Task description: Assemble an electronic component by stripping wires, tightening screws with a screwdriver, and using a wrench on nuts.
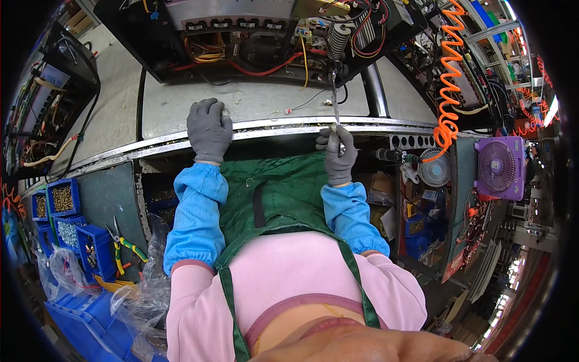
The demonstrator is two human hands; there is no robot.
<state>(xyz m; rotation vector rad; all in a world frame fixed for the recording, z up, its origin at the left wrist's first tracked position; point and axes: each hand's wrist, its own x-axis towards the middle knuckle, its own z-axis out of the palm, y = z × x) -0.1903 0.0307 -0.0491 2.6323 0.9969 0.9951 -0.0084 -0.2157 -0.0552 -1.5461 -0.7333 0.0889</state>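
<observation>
My left hand point(209, 131), in a grey glove, rests over the metal front edge of the workbench point(259, 102). Its fingers lie forward on the top and hold nothing. In my right hand point(340, 155), also grey-gloved, a slim silver metal tool point(335, 99) is pinched. The tool points away from me, its far end close to the front of an open black-framed machine point(253, 57). Wires, a row of connectors and a metal spring point(339, 41) show inside the machine. A thin loose wire point(304, 107) lies on the bench between my hands.
Blue bins point(63, 199) of small metal parts and yellow-green-handled pliers point(123, 244) are at the left. An orange coiled hose point(449, 78) hangs at the right, near a power tool point(395, 155) and a purple fan point(499, 168). Other open machines flank the bench.
</observation>
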